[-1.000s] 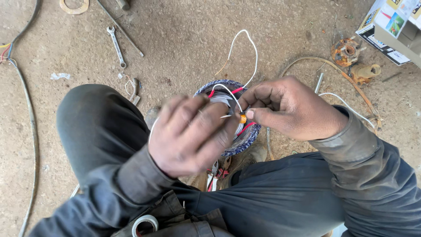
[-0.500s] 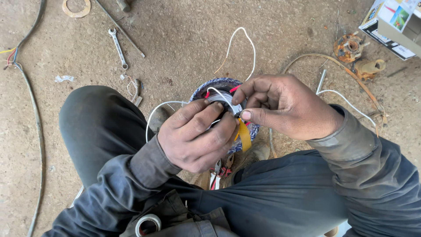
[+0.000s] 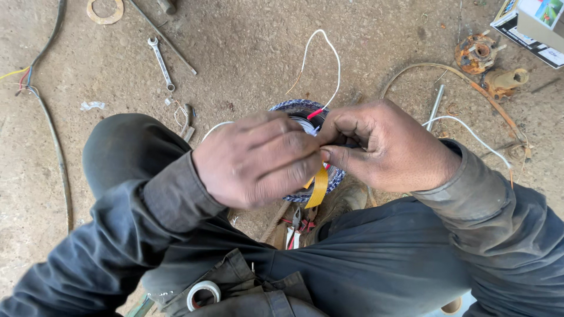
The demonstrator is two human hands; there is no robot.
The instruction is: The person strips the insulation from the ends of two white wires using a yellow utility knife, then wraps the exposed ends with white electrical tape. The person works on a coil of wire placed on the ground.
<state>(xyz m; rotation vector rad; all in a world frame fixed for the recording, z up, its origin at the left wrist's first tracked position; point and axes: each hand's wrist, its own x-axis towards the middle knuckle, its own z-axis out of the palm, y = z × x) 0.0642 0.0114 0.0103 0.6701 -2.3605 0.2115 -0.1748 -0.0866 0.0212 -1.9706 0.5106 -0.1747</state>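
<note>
My left hand (image 3: pixel 258 158) and my right hand (image 3: pixel 388 149) meet fingertip to fingertip over a round wound coil (image 3: pixel 294 108) wrapped in blue and white cloth, held above my knees. Both hands pinch a white wire and a strip of yellow tape (image 3: pixel 319 186) that hangs down below my fingers. A red wire end (image 3: pixel 315 113) sticks up at the coil's top. A white wire loop (image 3: pixel 329 58) rises from the coil over the ground. Most of the coil is hidden behind my hands.
A spanner (image 3: pixel 160 63), a thin metal rod (image 3: pixel 164 38) and a flat ring (image 3: pixel 104 10) lie on the dirt floor at upper left. A cable (image 3: pixel 50 126) runs down the left. Rusty parts (image 3: pixel 477 53) and a box (image 3: pixel 537 23) sit upper right. Pliers (image 3: pixel 294 226) lie between my legs; a tape roll (image 3: pixel 202 293) rests on my lap.
My left hand has shifted from covering the coil's front to pinching beside the right fingertips. The yellow tape strip now hangs longer below my fingers.
</note>
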